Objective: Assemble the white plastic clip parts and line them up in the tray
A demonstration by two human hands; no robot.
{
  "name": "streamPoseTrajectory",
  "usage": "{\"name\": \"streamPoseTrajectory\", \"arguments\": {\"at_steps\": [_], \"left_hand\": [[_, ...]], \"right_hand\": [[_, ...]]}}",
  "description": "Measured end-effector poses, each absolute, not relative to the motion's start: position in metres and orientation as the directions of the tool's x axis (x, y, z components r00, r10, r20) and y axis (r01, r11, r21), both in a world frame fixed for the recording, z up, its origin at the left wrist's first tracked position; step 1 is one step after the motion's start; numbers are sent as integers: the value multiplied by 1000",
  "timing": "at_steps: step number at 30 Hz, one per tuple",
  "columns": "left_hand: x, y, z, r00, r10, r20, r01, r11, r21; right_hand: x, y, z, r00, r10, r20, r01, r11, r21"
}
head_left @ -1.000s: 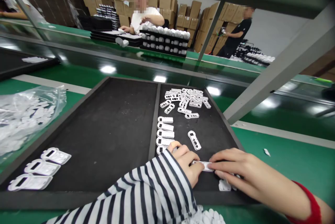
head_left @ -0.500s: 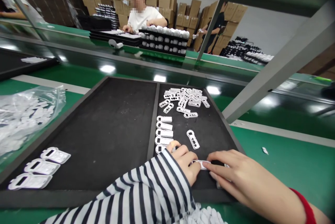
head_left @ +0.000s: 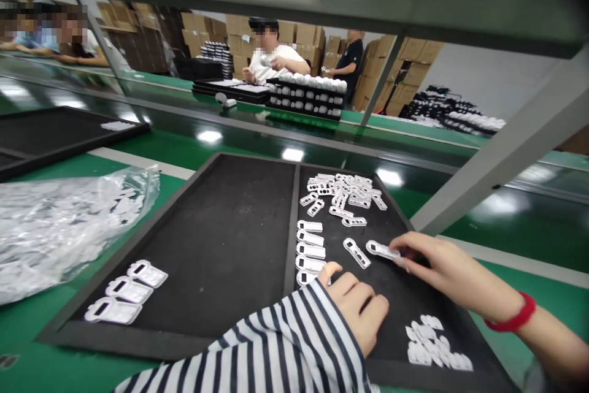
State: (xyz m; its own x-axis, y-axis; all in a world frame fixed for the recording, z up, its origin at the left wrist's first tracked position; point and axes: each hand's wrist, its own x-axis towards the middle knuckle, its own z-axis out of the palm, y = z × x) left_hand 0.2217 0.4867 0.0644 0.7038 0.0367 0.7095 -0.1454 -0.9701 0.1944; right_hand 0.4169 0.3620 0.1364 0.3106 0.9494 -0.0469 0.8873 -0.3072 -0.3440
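Cover (head_left: 380,249) is sitting between the thumb and fingers of the right hand (head_left: 426,258), which is pinching its narrow end over the right compartment of the tray (head_left: 234,227); its rounded end is pointing left, and whether it is touching the tray floor, can't tell. Loose cover (head_left: 357,253) is lying tilted on the tray just left of it. Left hand (head_left: 356,307) is hovering or resting nearer the wearer, fingers curling down; can't tell if it is gripping anything underneath. Its fingertips are partly reaching beside the near end of a row (head_left: 311,251) of covers, which is lining up along the divider (head_left: 291,252). Pile (head_left: 347,190) of covers is lying jumbled at the far end of the same compartment. Small parts (head_left: 435,344) are clustering in the near right corner. Three larger white covers (head_left: 126,292) are lying overlapped in the left compartment's near left corner. Striped sleeve (head_left: 257,344) is covering the left arm; red band (head_left: 514,313) is circling the right wrist. Clear bag (head_left: 69,227) of white parts is lying left of the tray on the green table (head_left: 165,184). Beyond, a co-worker in white (head_left: 278,59) is sitting behind stacked trays (head_left: 307,99), holding something white; boxes (head_left: 301,43) are standing behind.
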Motion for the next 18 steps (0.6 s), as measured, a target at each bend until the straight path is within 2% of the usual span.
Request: {"name": "streamPoseTrajectory", "arguments": {"at_steps": [8, 18], "left_hand": [[220, 488, 58, 704, 7, 710, -144, -978, 152], [216, 492, 63, 743, -62, 666, -148, -986, 73]], "right_hand": [[407, 469, 139, 147, 988, 50, 967, -133, -215], [398, 527, 126, -36, 999, 37, 975, 43, -220]]}}
